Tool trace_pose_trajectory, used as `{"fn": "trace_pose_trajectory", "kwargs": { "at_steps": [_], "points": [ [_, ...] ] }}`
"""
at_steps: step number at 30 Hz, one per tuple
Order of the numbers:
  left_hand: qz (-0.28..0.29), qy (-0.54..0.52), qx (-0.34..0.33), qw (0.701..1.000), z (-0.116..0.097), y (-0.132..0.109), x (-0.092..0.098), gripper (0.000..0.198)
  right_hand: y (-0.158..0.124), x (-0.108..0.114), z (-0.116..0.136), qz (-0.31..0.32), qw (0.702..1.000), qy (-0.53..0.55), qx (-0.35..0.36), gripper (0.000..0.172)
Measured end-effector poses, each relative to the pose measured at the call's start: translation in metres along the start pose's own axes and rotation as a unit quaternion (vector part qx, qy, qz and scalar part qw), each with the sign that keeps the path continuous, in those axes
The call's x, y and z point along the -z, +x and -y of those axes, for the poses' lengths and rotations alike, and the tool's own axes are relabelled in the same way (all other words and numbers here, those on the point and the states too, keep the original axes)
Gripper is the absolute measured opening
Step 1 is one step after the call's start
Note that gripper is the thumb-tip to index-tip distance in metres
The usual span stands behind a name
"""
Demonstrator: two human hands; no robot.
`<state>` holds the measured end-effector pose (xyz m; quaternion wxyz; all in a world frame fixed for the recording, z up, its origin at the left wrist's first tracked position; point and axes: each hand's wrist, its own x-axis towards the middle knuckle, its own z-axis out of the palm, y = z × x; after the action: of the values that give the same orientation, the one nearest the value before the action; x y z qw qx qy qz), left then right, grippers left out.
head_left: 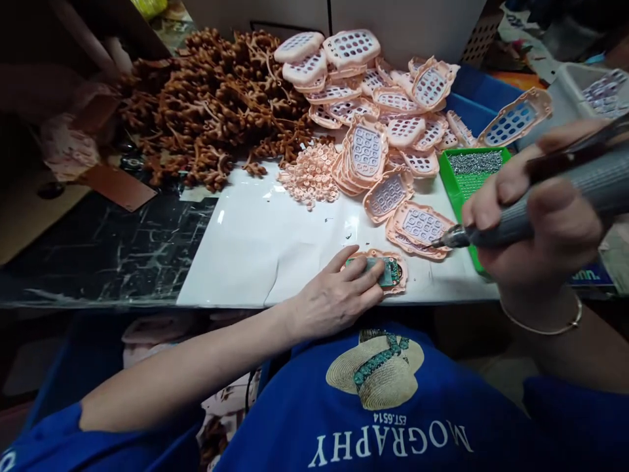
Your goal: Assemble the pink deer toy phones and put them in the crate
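Note:
My right hand [540, 216] is wrapped round a grey electric screwdriver [506, 229]. Its metal tip points left, over a pair of pink shells [420, 226] with rows of button holes. Near the table's front edge, my left hand [346, 288] holds down a pink plastic shell [403, 283] with a green circuit board [390, 272] inside. Its fingers press across the board and cover much of it. To the right, partly behind my right hand, lies a green tray [449, 180] with many small metal screws [476, 162].
A large heap of brown rubbery pieces [216, 105] spreads across the back left. Pink keypad shells [366, 98] are piled behind the work area, beside a mound of small pink buttons [309, 174]. A blue bin [476, 98] and a white basket [572, 82] stand at the back right.

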<state>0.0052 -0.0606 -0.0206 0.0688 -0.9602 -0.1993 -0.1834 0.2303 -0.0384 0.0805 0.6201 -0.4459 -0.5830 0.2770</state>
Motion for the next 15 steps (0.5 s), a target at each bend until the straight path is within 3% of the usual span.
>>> {"fn": "trace_pose_trajectory", "kwargs": {
  "at_steps": [3,6,10,15],
  "points": [
    [-0.002,0.003,-0.016,1.000,0.003,0.002,0.001,0.008,-0.010,-0.018,0.001,0.032,0.998,-0.039,-0.049,0.033],
    [-0.006,0.000,-0.019,1.000,0.004,0.004,0.002,0.010,-0.012,-0.021,-0.007,0.072,0.992,-0.088,-0.061,0.041],
    [-0.005,-0.001,-0.020,1.000,0.004,0.005,0.001,0.011,-0.014,-0.022,-0.015,0.105,0.993,-0.048,-0.034,0.036],
    [-0.012,-0.006,-0.017,1.000,0.004,0.005,0.001,0.008,-0.015,-0.026,-0.020,0.103,0.992,0.066,-0.044,0.029]
  ]
}}
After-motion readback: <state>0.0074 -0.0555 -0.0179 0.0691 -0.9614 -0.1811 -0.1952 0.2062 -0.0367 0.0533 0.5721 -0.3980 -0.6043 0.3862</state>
